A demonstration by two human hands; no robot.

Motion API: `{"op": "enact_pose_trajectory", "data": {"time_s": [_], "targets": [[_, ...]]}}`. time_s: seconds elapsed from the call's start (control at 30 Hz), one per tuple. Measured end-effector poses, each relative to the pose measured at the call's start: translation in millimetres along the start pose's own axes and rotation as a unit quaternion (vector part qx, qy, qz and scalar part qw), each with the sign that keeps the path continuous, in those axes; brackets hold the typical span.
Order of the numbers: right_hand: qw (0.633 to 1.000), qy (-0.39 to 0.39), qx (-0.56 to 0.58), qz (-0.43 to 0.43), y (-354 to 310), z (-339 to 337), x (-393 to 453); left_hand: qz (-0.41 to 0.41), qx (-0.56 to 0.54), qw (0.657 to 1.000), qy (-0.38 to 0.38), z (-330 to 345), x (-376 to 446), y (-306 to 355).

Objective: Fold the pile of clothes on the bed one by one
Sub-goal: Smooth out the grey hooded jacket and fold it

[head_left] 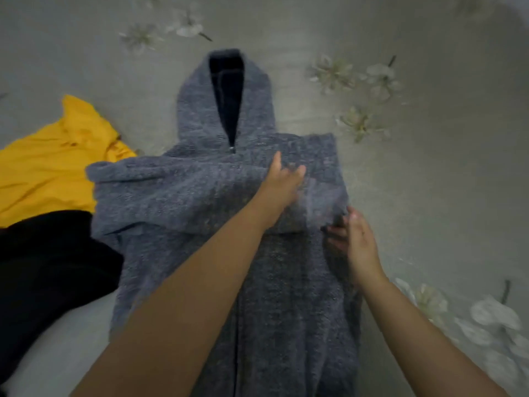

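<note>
A fuzzy blue-grey hooded jacket (200, 202) lies front up on the bed, hood pointing away from me, zip down its middle. Its right sleeve is folded across the chest. My left hand (282, 181) lies flat on that folded sleeve, fingers straight, pressing it down. My right hand (356, 239) is at the jacket's right edge, just below the folded sleeve. Its fingertips are tucked against or under the fabric, and I cannot see whether they pinch it.
A yellow garment (48, 167) lies crumpled at the left, with a black garment (43, 270) below it, both touching the jacket's left side. The bed sheet (429, 181) is grey with white flower prints.
</note>
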State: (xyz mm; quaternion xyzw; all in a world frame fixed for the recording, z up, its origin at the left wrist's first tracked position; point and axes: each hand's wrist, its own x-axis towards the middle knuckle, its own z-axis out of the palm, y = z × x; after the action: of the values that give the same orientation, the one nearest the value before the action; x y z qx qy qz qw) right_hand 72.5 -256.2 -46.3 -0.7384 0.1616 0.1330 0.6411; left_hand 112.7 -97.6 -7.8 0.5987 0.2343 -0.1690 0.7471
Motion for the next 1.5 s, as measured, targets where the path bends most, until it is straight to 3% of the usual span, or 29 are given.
{"op": "enact_pose_trajectory", "data": {"time_s": [0.07,0.1,0.17,0.23,0.27,0.3,0.37,0.47,0.5,0.57,0.63,0.67,0.73,0.8,0.87,0.93,1.0,1.07,1.13,1.2,1.27,1.3,1.33,1.4,1.47,1.5], "targets": [[1.000,0.009,-0.018,0.010,2,-10,12,0.056,0.180,0.981,0.036,-3,3,-18],[0.998,0.007,-0.066,-0.007,2,-11,17,0.097,0.300,0.947,0.061,-13,1,-27],[0.986,-0.010,-0.158,-0.055,3,-7,25,0.137,0.519,0.837,0.106,-43,-6,-43],[0.969,-0.039,-0.231,-0.077,5,5,32,0.124,0.658,0.730,0.137,-72,-17,-55],[0.959,-0.049,-0.271,-0.068,5,13,35,0.116,0.695,0.695,0.146,-85,-24,-61],[0.951,-0.051,-0.296,-0.068,2,19,37,0.109,0.708,0.680,0.156,-96,-31,-65],[0.941,-0.024,-0.296,-0.159,-12,25,40,0.099,0.702,0.683,0.176,-115,-45,-71],[0.883,0.055,-0.322,-0.336,-40,9,54,0.080,0.691,0.687,0.209,-134,-55,-70],[0.874,0.064,-0.340,-0.341,-46,-1,64,0.079,0.686,0.688,0.223,-139,-55,-69],[0.884,0.049,-0.396,-0.242,-51,-17,87,0.059,0.679,0.692,0.239,-147,-56,-68],[0.829,0.018,-0.543,-0.132,-44,-22,95,-0.003,0.693,0.687,0.216,-158,-56,-70],[0.807,0.002,-0.580,-0.116,-39,-20,92,-0.039,0.713,0.673,0.193,-164,-57,-72],[0.796,-0.013,-0.581,-0.169,-32,-5,78,-0.071,0.738,0.650,0.168,-174,-60,-77],[0.769,-0.070,-0.572,-0.277,-23,15,64,-0.046,0.746,0.639,0.185,-186,-65,-83],[0.700,-0.168,-0.614,-0.324,-12,33,56,-0.006,0.751,0.630,0.198,-201,-70,-85],[0.652,-0.208,-0.658,-0.313,-5,48,55,0.019,0.761,0.621,0.186,-221,-73,-84],[0.644,-0.203,-0.663,-0.324,-8,60,50,0.027,0.776,0.611,0.154,-240,-72,-80],[0.673,-0.163,-0.605,-0.392,-13,65,45,0.047,0.801,0.587,0.108,-255,-75,-77],[0.678,-0.153,-0.581,-0.425,-14,66,37,0.072,0.789,0.606,0.072,-271,-81,-72],[0.670,-0.176,-0.605,-0.393,-14,70,26,0.064,0.779,0.622,0.040,-285,-91,-69],[0.670,-0.200,-0.644,-0.312,-15,77,17,0.018,0.801,0.598,-0.021,-293,-99,-69],[0.655,-0.203,-0.671,-0.281,-15,82,14,0.010,0.794,0.606,-0.048,-296,-100,-69],[0.641,-0.197,-0.695,-0.260,-18,89,11,0.033,0.767,0.638,-0.051,-298,-101,-65],[0.649,-0.175,-0.697,-0.249,-28,108,8,0.147,0.685,0.714,-0.003,-302,-100,-45],[0.690,-0.141,-0.641,-0.304,-40,132,11,0.262,0.650,0.704,0.116,-312,-84,-25],[0.707,-0.117,-0.612,-0.335,-44,144,15,0.271,0.638,0.703,0.159,-316,-74,-13]]}}
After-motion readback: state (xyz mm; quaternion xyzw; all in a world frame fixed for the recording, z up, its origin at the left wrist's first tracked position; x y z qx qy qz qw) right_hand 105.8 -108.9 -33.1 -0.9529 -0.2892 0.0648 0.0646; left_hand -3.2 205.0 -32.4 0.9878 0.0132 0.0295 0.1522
